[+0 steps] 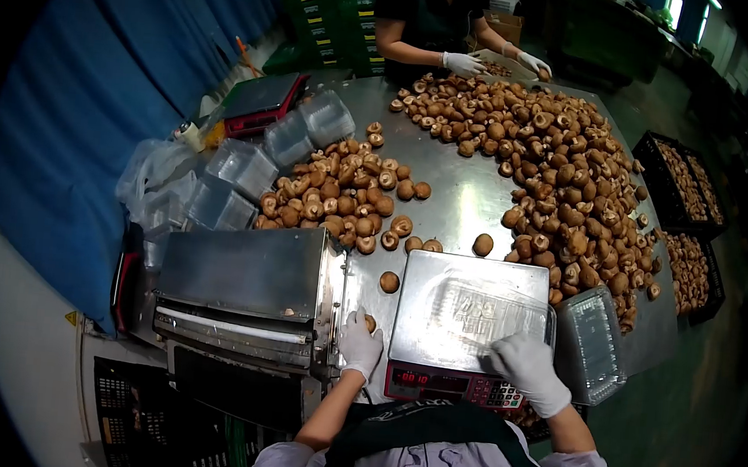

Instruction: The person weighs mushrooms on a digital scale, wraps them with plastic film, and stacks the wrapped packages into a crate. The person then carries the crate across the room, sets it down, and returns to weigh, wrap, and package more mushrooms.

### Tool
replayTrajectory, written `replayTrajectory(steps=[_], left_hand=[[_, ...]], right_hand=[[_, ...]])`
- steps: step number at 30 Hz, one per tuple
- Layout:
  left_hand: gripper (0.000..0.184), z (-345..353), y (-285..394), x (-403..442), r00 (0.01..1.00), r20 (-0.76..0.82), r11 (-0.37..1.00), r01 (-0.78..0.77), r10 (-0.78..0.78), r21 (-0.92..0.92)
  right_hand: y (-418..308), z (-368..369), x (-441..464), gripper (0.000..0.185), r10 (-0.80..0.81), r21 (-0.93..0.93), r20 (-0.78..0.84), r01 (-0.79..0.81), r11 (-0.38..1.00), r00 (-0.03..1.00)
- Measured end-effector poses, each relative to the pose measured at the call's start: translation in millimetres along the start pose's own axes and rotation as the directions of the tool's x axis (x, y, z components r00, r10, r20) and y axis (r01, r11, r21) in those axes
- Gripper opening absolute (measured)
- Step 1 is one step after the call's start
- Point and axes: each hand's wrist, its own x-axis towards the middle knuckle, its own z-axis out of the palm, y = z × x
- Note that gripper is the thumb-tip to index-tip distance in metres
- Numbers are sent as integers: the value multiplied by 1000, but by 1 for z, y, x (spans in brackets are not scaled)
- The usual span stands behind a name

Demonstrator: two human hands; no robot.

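My gloved left hand (361, 347) is on the steel table between the sealing machine and the scale, fingers curled around a brown mushroom (370, 323) that is partly hidden. My gloved right hand (528, 369) is over the near right part of the scale (413, 311), closed at the near edge of a clear plastic tray (482, 315). The fingertips there are partly hidden. Red digits glow on the scale's display (415, 379). One loose mushroom (389, 282) lies just left of the scale plate.
A large mushroom heap (571, 187) covers the table's right side; a smaller pile (342, 191) is at left. Clear trays (243, 169) are stacked beside it. The sealing machine (244, 267) stands left, another tray (592, 347) right. Across the table, a gloved co-worker (430, 27) handles mushrooms. Crates (681, 183) stand right.
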Motion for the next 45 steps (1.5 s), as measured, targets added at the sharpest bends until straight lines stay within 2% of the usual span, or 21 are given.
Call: replayTrajectory(steps=[1,5,7,9,11,15,17,20,23,24,25,27,29,32,35,38,39,41,42,43,45], left_hand=[[61,-1,2,4,1000,13,1000,5,-5,1],[56,-4,0,21,997,79,997,11,-6,-70],[52,7,-11,25,997,-81,987,-23,10,-160],[51,-15,4,28,993,25,969,122,-119,-215],[49,-11,3,29,994,-34,959,90,-103,-269],[48,-5,6,31,994,-47,919,74,-100,-388],[47,-1,8,34,994,-35,903,77,-100,-422],[47,1,12,34,996,-21,886,71,-91,-459],[48,2,10,36,996,-6,878,76,-89,-473],[48,-1,12,36,994,4,883,99,-109,-459],[48,-3,14,36,991,13,886,124,-132,-447],[47,8,5,39,993,-14,891,98,-116,-444],[48,20,-3,43,995,-27,883,75,-98,-463],[49,10,5,41,994,-11,910,93,-106,-404],[48,10,6,44,995,49,943,96,-85,-318],[46,17,9,38,998,-9,964,60,-65,-257],[45,17,13,40,997,-23,971,65,-72,-230],[44,18,13,41,995,-46,968,78,-92,-236],[44,16,13,41,994,-14,962,99,-106,-255],[44,14,13,41,992,20,954,124,-123,-273],[42,20,6,40,992,-52,953,99,-118,-286]], right_hand=[[5,23,-1,11,-61,14,93,60,998,994],[6,51,9,12,-117,76,135,107,991,984],[7,46,15,12,-145,41,68,142,989,987],[8,23,25,12,-81,37,136,77,996,987],[8,-1,34,12,10,36,-123,-6,999,992],[15,-55,25,18,193,0,-368,-208,978,909],[20,-66,15,17,184,6,-529,-213,977,829],[24,-75,-2,16,211,-69,-548,-296,953,809],[42,-76,-28,16,261,-225,-629,-492,841,732],[44,-77,-37,14,351,-235,-622,-595,769,700],[50,-74,-46,14,348,-240,-628,-598,764,696],[67,-59,-69,12,407,-396,-504,-622,675,762],[85,-35,-101,12,587,-351,-403,-711,609,702],[89,-17,-117,22,733,-352,-248,-764,541,633],[72,-23,-79,28,559,-325,-438,-704,632,704],[55,-24,-33,31,510,-135,-423,-609,782,749],[38,-14,-4,34,610,127,-252,-600,790,751],[25,3,24,54,600,78,86,-606,792,796],[26,28,27,60,387,36,32,-388,921,922],[22,46,29,60,290,0,68,-291,957,955],[15,67,30,51,172,6,187,-176,984,967]])
